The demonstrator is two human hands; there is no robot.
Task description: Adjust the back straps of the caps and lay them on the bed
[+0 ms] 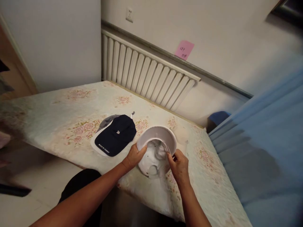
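A white cap (155, 153) lies upside down near the front edge of a flowered mattress (71, 116), its brim pointing away from me. My left hand (133, 156) grips the cap's left rim with fingers closed. My right hand (178, 164) pinches the inner band on the cap's right side. To the left lies a navy cap (116, 134) with small white lettering, stacked on a white cap and a grey one whose edges show beneath it.
A white radiator (146, 74) runs along the wall behind the mattress. A pink note (184, 49) is stuck to the wall above it. A blue curtain (260, 148) hangs at the right. My dark-clothed knee (80, 184) is below the mattress edge.
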